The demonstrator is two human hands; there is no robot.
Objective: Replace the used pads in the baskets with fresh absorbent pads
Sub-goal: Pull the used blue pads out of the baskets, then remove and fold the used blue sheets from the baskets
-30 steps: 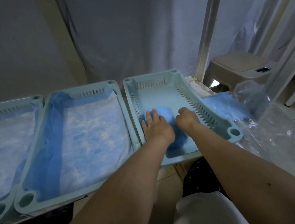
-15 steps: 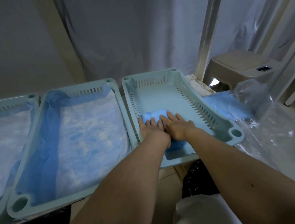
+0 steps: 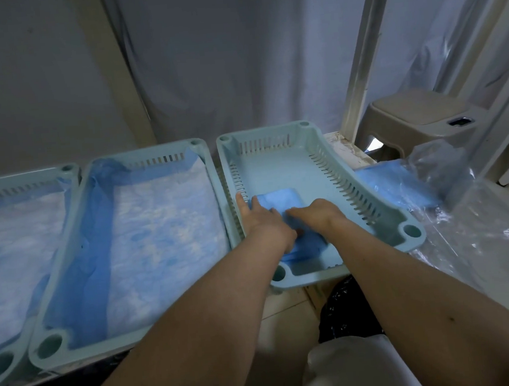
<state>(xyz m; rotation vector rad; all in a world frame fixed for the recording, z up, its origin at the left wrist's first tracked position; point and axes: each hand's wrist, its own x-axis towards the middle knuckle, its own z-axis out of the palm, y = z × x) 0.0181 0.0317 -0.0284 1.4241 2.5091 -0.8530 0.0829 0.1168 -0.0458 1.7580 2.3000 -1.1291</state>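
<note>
Three pale green baskets stand side by side. The right basket [image 3: 404, 229] holds a folded blue pad [image 3: 281, 199] on its bare floor. My left hand [image 3: 261, 220] rests flat on the pad's left part with its fingers straight. Just beside it, my right hand [image 3: 315, 215] has its fingers curled onto the pad's near part and pinches it. The hands and forearms hide the pad's near end. The middle basket [image 3: 215, 177] and the left basket [image 3: 70, 173] are each lined with a spread blue and white pad [image 3: 164, 231].
Right of the baskets, a stack of blue pads [image 3: 394, 189] lies in a crumpled clear plastic bag [image 3: 471, 223]. A beige stool [image 3: 425, 119] stands behind it beside a white post [image 3: 358, 60]. A black bag [image 3: 347, 314] sits below the right basket. A curtain hangs behind.
Both hands came together on the folded pad. The right hand's fingers, flat half a second ago, have curled and turned to the left.
</note>
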